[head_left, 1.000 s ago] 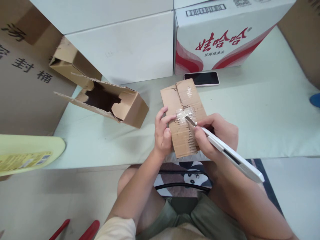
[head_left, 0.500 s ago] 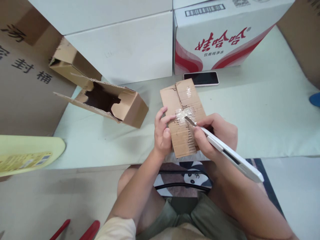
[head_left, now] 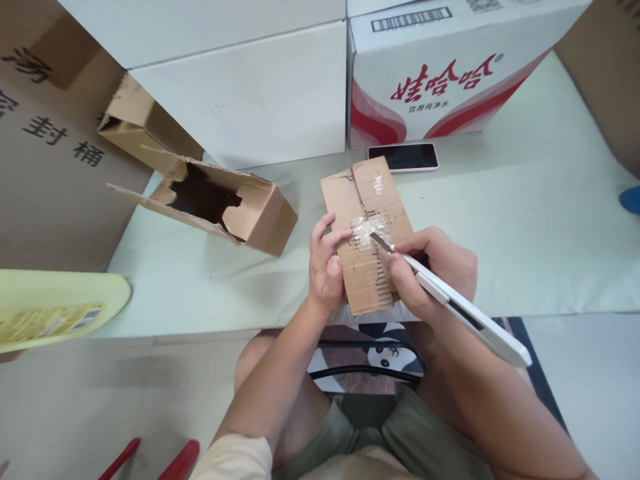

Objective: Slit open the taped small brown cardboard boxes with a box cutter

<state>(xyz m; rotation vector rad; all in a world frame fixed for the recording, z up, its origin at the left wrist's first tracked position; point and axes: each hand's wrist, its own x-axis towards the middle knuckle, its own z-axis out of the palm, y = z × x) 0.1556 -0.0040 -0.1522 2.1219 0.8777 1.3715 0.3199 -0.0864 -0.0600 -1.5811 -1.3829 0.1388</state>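
Observation:
A small cardboard box [head_left: 367, 293] lies near the front edge of the covered table, its torn top seam crossed by clear tape [head_left: 361, 230]. Along the box's left side, my left hand [head_left: 325, 270] grips it, fingertips over the upper face and the index fingertip beside the tape. My right hand [head_left: 437, 267] is closed around a white utility knife [head_left: 450, 293]. Its blade is out, and the tip rests at the tape near the middle of the seam. Behind the knife, part of the box's right side is hidden by my right hand.
An open cardboard box [head_left: 265, 213] stands to the left, with another carton [head_left: 145, 123] behind it. A phone [head_left: 403, 157] lies before the white water carton [head_left: 420, 73]. Large white boxes [head_left: 250, 100] line the back. A yellow-green container [head_left: 60, 310] sits at the left edge.
The knife's handle end has shifted very slightly right and down with my right hand. My left hand and the small box look the same.

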